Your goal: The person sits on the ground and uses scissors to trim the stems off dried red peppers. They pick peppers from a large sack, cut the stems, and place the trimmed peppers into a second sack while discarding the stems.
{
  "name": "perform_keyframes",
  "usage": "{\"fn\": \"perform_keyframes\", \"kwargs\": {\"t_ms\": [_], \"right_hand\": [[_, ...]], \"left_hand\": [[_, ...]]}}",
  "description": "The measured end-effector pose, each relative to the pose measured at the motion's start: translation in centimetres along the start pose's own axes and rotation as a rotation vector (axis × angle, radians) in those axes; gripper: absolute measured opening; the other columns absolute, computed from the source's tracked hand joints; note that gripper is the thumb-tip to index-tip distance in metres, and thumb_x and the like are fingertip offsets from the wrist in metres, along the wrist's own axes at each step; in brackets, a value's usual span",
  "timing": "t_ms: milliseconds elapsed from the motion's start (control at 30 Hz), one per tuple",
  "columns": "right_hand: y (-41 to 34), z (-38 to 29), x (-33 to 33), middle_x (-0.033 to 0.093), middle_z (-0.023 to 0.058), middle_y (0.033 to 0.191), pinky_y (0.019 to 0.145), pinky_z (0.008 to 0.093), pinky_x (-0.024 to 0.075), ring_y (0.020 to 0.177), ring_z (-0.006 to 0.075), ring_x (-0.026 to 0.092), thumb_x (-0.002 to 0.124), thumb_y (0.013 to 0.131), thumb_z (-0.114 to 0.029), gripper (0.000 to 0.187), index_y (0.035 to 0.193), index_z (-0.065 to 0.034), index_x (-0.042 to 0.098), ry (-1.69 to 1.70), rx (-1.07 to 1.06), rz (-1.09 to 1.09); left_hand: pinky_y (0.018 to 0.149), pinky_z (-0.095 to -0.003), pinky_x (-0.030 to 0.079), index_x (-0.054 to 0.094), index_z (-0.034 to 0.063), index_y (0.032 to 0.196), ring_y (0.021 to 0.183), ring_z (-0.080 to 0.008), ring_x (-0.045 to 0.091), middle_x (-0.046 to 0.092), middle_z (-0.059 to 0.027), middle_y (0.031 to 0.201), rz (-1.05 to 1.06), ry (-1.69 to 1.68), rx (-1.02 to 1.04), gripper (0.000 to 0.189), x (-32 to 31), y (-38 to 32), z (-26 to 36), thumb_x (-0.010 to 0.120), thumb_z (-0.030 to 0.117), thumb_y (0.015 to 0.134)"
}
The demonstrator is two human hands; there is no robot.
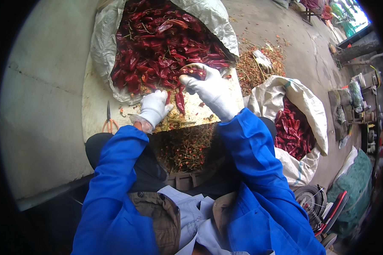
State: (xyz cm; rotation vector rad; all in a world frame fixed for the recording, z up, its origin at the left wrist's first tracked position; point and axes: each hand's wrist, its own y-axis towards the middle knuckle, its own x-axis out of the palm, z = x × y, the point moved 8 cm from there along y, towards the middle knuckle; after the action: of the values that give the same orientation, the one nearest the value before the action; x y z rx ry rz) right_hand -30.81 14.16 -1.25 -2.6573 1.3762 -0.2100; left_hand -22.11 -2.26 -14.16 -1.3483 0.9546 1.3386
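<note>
My right hand point(199, 79), in a white knit glove, is closed around several dried red chilies point(195, 73) above the near edge of a chili heap. My left hand point(154, 106), gloved in white with clear plastic at the wrist, has its fingers at a red chili point(168, 98) low over the pale board point(97, 92); its grip is partly hidden. Between the hands another dried chili point(180, 102) lies on the seed-strewn board. The heap point(166, 47) fills the mouth of a white woven sack point(103, 47). Scissors with orange handles point(109, 119) lie left of my left hand.
Another woven sack point(320, 118) of red chilies point(293, 130) stands at the right. Beyond it, a white glove point(263, 61) lies on a pile of stalks and scraps point(249, 70). More stalks point(188, 149) lie below the board, between my legs. A wheel point(311, 197) is at lower right.
</note>
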Motion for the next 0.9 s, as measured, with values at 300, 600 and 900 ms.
{"fn": "perform_keyframes", "kwargs": {"t_ms": [300,600,900], "right_hand": [[0.1,0.3,-0.3,0.068,0.0009,0.082,0.057,0.0244,0.0492,0.073,0.0081,0.063,0.082,0.087,-0.037,0.056,0.128,-0.0035,0.065,-0.079,0.014,-0.039],[-0.1,1.4,1.2,0.066,-0.0004,0.085,0.067,0.0225,0.0453,0.076,0.0077,0.059,0.074,0.092,-0.026,0.028,0.109,-0.0035,0.073,0.123,-0.053,-0.115],[0.2,1.5,-0.1,0.07,0.0013,0.088,0.066,0.0234,0.044,0.075,0.0078,0.059,0.068,0.097,-0.017,0.022,0.111,-0.0004,0.073,0.294,-0.099,0.026]], "left_hand": [[0.08,-0.0352,0.059,0.075,0.008,0.115,0.09,-0.0263,0.075,0.077,-0.0125,0.103,0.232,-0.487,-0.072,0.026,-3.3,0.6,-3.3,0.068,0.016,0.091],[0.064,-0.0217,0.055,0.067,-0.0049,0.124,0.083,-0.0094,0.07,0.074,-0.0066,0.103,0.037,-1.483,0.036,0.029,-9.5,-1.1,2.2,0.068,0.007,0.097],[0.072,-0.0247,0.058,0.069,-0.0031,0.123,0.087,-0.012,0.072,0.076,-0.008,0.103,-0.061,-1.484,-0.083,0.028,-7.1,-0.3,1.9,0.067,0.006,0.097]]}}
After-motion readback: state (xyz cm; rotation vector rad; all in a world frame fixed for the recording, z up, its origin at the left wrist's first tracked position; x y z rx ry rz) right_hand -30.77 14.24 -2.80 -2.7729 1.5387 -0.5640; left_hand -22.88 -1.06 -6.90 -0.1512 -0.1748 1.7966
